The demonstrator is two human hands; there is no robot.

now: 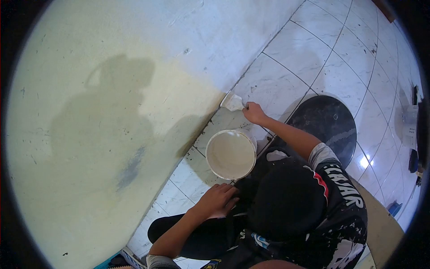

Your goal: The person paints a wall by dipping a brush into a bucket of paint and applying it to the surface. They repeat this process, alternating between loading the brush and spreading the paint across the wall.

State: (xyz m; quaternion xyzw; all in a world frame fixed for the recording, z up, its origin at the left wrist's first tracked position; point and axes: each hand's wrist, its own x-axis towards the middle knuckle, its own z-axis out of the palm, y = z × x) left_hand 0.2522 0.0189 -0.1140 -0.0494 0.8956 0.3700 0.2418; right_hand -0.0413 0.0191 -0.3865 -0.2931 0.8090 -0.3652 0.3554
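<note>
My right hand [255, 113] grips the handle of a wide pale brush [232, 101], whose bristles touch the foot of the wall [134, 98] where it meets the tiled floor. A white bucket [231, 154] of off-white paint stands on the tiles between my two arms. My left hand [218, 200] is near my bent leg below the bucket, its fingers loosely bent and apart from the thumb, holding nothing visible. Fresh whitish paint covers the upper wall, while the lower part is yellowish with a grey smudge.
A round dark disc-like surface [324, 127] lies behind my right arm. My black cap [286, 201] and dark printed shirt fill the lower right. At the far right are a white basket [409, 125] and a small blue object [394, 208]. A teal-edged item [107, 262] sits bottom left.
</note>
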